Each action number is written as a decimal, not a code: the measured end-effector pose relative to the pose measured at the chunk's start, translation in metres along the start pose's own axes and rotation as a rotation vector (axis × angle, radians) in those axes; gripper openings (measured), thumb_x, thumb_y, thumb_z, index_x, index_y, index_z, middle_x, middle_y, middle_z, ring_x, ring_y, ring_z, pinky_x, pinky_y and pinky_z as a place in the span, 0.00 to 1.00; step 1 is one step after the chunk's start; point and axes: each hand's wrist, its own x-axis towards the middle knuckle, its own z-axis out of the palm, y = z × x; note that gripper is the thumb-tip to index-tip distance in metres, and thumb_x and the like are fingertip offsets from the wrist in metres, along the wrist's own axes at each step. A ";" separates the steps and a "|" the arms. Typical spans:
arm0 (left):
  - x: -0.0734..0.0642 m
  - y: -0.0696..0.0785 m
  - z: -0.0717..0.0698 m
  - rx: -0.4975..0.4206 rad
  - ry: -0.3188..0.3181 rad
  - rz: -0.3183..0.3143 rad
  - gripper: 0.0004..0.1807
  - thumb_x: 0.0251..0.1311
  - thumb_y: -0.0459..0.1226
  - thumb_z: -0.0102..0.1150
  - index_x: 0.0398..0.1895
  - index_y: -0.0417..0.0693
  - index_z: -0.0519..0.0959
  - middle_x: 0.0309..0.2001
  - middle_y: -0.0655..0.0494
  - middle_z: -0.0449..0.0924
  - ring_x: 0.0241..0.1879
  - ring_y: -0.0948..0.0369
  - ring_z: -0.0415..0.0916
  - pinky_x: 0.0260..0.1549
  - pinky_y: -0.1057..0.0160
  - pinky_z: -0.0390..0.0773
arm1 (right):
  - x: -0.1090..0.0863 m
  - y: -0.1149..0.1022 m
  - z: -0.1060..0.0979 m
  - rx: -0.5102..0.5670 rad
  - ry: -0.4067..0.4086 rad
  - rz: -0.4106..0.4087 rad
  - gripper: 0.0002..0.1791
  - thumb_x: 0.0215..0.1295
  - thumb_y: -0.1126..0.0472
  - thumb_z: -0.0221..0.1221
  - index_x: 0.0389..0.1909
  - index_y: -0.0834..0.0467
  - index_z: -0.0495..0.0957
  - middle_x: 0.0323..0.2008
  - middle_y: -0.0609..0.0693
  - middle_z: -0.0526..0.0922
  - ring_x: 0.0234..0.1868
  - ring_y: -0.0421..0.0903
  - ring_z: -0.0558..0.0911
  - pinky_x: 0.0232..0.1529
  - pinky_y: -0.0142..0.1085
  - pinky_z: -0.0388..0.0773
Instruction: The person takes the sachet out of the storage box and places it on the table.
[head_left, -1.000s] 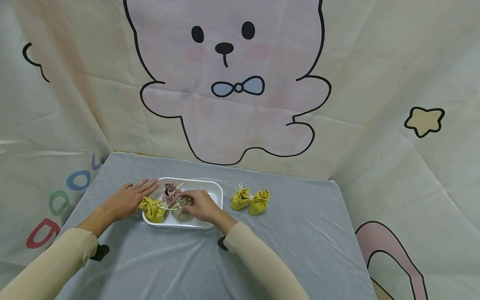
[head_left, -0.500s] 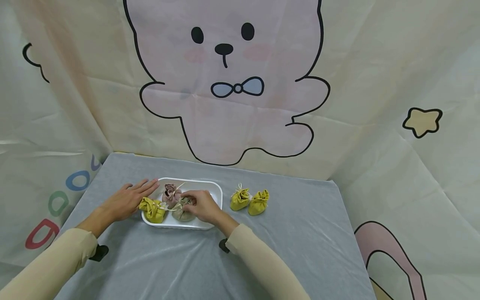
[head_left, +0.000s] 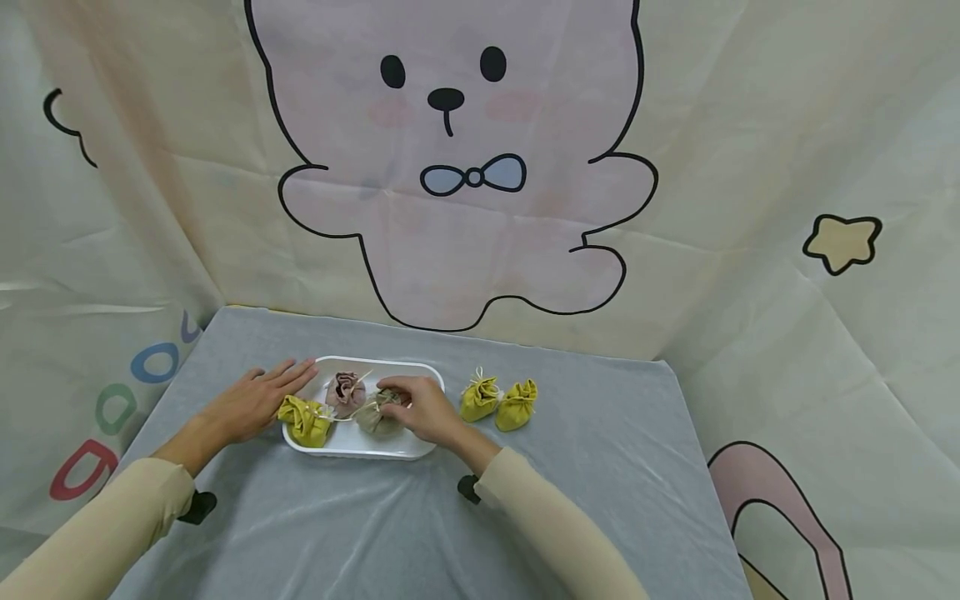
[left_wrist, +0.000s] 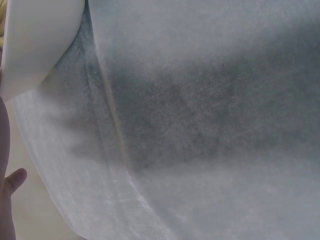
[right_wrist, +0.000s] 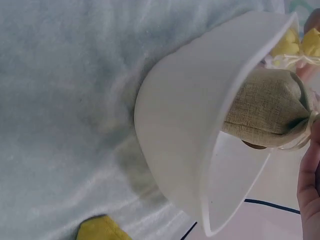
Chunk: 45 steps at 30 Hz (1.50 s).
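Observation:
My right hand pinches the gathered neck of a beige drawstring pouch over the right half of a white tray. At the tray's left end, my left hand rests with straight fingers along the rim. A yellow pouch leans at that end beside the left hand. Between the two hands sits a dusty pink pouch inside the tray. In the left wrist view the tray's outer wall shows, with only a sliver of the left hand.
Two more yellow pouches, one with a tied cord and one beside it, stand on the grey cloth right of the tray. A printed curtain hangs behind the table.
The right hand has moved slightly right with the beige pouch, away from the pink pouch, which now shows more fully. My left hand keeps its place.

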 end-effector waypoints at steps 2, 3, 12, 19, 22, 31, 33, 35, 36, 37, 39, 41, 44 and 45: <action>0.000 0.000 0.000 -0.001 -0.002 -0.002 0.40 0.62 0.31 0.61 0.77 0.42 0.57 0.76 0.43 0.56 0.71 0.39 0.58 0.55 0.32 0.69 | -0.002 -0.001 -0.005 0.004 0.012 -0.009 0.19 0.60 0.66 0.69 0.52 0.65 0.83 0.37 0.52 0.87 0.30 0.33 0.77 0.34 0.23 0.75; 0.000 0.000 0.000 0.000 -0.003 -0.002 0.40 0.62 0.31 0.60 0.77 0.43 0.57 0.76 0.43 0.56 0.71 0.39 0.58 0.55 0.32 0.69 | -0.003 -0.002 -0.007 0.006 0.020 -0.013 0.19 0.59 0.66 0.69 0.52 0.65 0.83 0.38 0.53 0.87 0.31 0.34 0.78 0.34 0.24 0.75; 0.001 0.000 0.002 -0.004 0.024 0.000 0.41 0.60 0.32 0.63 0.76 0.43 0.59 0.75 0.42 0.57 0.71 0.39 0.59 0.54 0.32 0.69 | -0.015 -0.003 -0.031 0.023 0.031 -0.031 0.18 0.61 0.65 0.67 0.52 0.62 0.83 0.40 0.51 0.86 0.33 0.37 0.79 0.35 0.27 0.77; 0.000 -0.001 0.001 -0.002 -0.007 -0.016 0.39 0.62 0.34 0.61 0.77 0.42 0.58 0.76 0.42 0.56 0.72 0.39 0.57 0.56 0.33 0.69 | -0.025 -0.004 -0.045 0.031 0.045 -0.046 0.18 0.61 0.66 0.68 0.52 0.62 0.83 0.40 0.52 0.87 0.33 0.36 0.80 0.35 0.29 0.79; 0.000 -0.001 0.001 0.002 -0.007 -0.014 0.39 0.63 0.34 0.60 0.77 0.42 0.58 0.76 0.43 0.56 0.72 0.39 0.57 0.56 0.33 0.69 | -0.030 -0.005 -0.052 0.043 0.067 -0.061 0.18 0.60 0.65 0.68 0.52 0.62 0.83 0.42 0.52 0.87 0.34 0.38 0.82 0.34 0.32 0.80; 0.000 0.000 0.001 0.018 -0.002 -0.001 0.40 0.62 0.34 0.61 0.77 0.42 0.57 0.76 0.43 0.56 0.72 0.40 0.58 0.55 0.34 0.70 | -0.051 -0.002 -0.072 0.079 0.100 -0.072 0.18 0.61 0.66 0.68 0.53 0.61 0.83 0.46 0.53 0.87 0.37 0.41 0.84 0.36 0.34 0.82; 0.000 0.001 0.001 0.015 0.004 0.000 0.40 0.62 0.33 0.62 0.76 0.42 0.58 0.76 0.43 0.56 0.71 0.40 0.58 0.55 0.34 0.71 | -0.056 0.000 -0.076 0.074 0.106 -0.078 0.18 0.61 0.66 0.68 0.52 0.61 0.83 0.45 0.53 0.87 0.37 0.42 0.85 0.37 0.33 0.82; 0.000 0.001 0.000 0.016 0.010 0.002 0.40 0.61 0.33 0.62 0.76 0.42 0.58 0.76 0.43 0.56 0.71 0.40 0.59 0.54 0.35 0.71 | -0.061 0.001 -0.080 0.067 0.110 -0.074 0.17 0.60 0.67 0.68 0.52 0.61 0.83 0.45 0.52 0.87 0.37 0.42 0.85 0.36 0.34 0.82; 0.000 0.002 0.000 0.017 0.010 0.001 0.40 0.61 0.33 0.62 0.76 0.42 0.58 0.76 0.43 0.56 0.71 0.40 0.59 0.55 0.35 0.71 | -0.064 0.001 -0.082 0.055 0.113 -0.073 0.17 0.60 0.67 0.68 0.51 0.60 0.83 0.44 0.52 0.88 0.37 0.42 0.84 0.36 0.34 0.82; 0.000 0.002 0.001 0.016 0.012 0.002 0.40 0.61 0.33 0.63 0.76 0.42 0.58 0.76 0.43 0.57 0.71 0.40 0.59 0.55 0.35 0.71 | -0.066 0.002 -0.084 0.048 0.114 -0.069 0.17 0.60 0.66 0.68 0.51 0.60 0.84 0.44 0.52 0.88 0.37 0.42 0.84 0.36 0.33 0.81; 0.000 0.001 0.001 0.016 0.015 0.004 0.40 0.61 0.33 0.63 0.76 0.42 0.58 0.76 0.43 0.57 0.71 0.40 0.59 0.54 0.35 0.71 | -0.070 0.003 -0.087 0.041 0.117 -0.065 0.17 0.60 0.67 0.68 0.51 0.60 0.84 0.44 0.52 0.87 0.37 0.42 0.84 0.37 0.34 0.82; 0.000 0.001 0.002 0.015 0.024 0.005 0.40 0.61 0.33 0.63 0.76 0.42 0.59 0.75 0.43 0.57 0.71 0.40 0.59 0.54 0.35 0.71 | -0.074 0.004 -0.090 0.042 0.119 -0.062 0.17 0.60 0.67 0.68 0.51 0.60 0.84 0.45 0.53 0.87 0.38 0.44 0.84 0.37 0.34 0.82; 0.000 0.001 0.002 0.015 0.044 0.010 0.40 0.60 0.32 0.63 0.76 0.42 0.60 0.75 0.43 0.58 0.70 0.40 0.60 0.53 0.35 0.72 | -0.079 0.006 -0.093 0.056 0.123 -0.058 0.17 0.61 0.67 0.67 0.51 0.61 0.83 0.45 0.54 0.87 0.38 0.46 0.85 0.37 0.37 0.82; -0.001 0.001 0.002 0.016 0.048 0.011 0.40 0.60 0.32 0.63 0.76 0.42 0.60 0.75 0.43 0.59 0.70 0.40 0.60 0.53 0.35 0.72 | -0.080 0.006 -0.094 0.060 0.125 -0.058 0.17 0.61 0.67 0.67 0.51 0.62 0.83 0.46 0.55 0.87 0.38 0.48 0.85 0.37 0.38 0.82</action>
